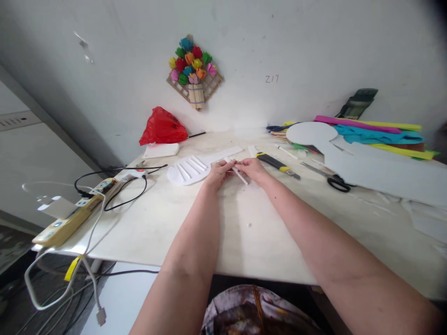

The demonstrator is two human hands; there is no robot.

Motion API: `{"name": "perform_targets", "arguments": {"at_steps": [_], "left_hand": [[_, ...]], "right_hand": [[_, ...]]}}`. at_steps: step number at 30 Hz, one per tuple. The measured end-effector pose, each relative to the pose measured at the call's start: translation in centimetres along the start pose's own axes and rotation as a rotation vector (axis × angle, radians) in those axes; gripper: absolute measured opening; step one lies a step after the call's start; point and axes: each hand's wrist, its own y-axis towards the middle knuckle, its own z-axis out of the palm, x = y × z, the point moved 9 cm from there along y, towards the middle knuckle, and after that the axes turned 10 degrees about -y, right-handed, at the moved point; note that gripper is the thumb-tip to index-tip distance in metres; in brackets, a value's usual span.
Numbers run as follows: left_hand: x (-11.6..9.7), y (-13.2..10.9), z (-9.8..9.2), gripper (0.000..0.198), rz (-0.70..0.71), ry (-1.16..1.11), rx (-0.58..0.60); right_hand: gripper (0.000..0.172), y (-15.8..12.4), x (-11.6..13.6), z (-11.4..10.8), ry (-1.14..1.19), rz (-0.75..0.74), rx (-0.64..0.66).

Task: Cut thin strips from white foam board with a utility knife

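Observation:
A narrow white strip [240, 177] slants between my hands over the middle of the table. My left hand [220, 172] pinches its upper end, and the fingers of my right hand [251, 168] close on it from the right, the fingertips nearly touching. Just left of my hands lies a rounded white cutout [174, 175] with several thin white strips across it; its long narrow part runs behind my hands. To the right of my right hand is a yellow and black utility knife [275, 164].
Black-handled scissors [338, 183] and large white sheets [384, 172] lie at the right, with coloured paper [380, 132] behind. A red bag [162, 126] stands at the back left. A power strip [75, 216] with cables occupies the left edge.

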Motion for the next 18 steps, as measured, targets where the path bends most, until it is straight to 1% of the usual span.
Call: {"name": "perform_targets", "arguments": {"at_steps": [3, 7, 9, 12, 15, 18], "left_hand": [[-0.07, 0.02, -0.13, 0.036, 0.011, -0.011, -0.013], [-0.26, -0.11, -0.18, 0.033, 0.011, -0.018, -0.044], [-0.35, -0.20, -0.14, 0.031, 0.007, -0.016, -0.060], [-0.39, -0.28, -0.16, 0.029, 0.001, 0.000, -0.082], [-0.39, -0.21, -0.13, 0.032, 0.010, 0.035, -0.081], [-0.45, -0.09, -0.05, 0.035, 0.038, 0.073, -0.072]], "right_hand": [[0.009, 0.25, -0.35, 0.13, 0.020, 0.003, 0.016], [0.011, 0.37, -0.65, 0.24, 0.044, 0.016, 0.031], [0.010, 0.33, -0.54, 0.34, 0.051, 0.001, 0.043], [0.016, 0.33, -0.28, 0.50, 0.042, -0.041, 0.055], [0.020, 0.57, -0.43, 0.53, 0.032, -0.052, 0.045], [0.017, 0.96, -0.61, 0.31, 0.003, -0.063, 0.012]]}}
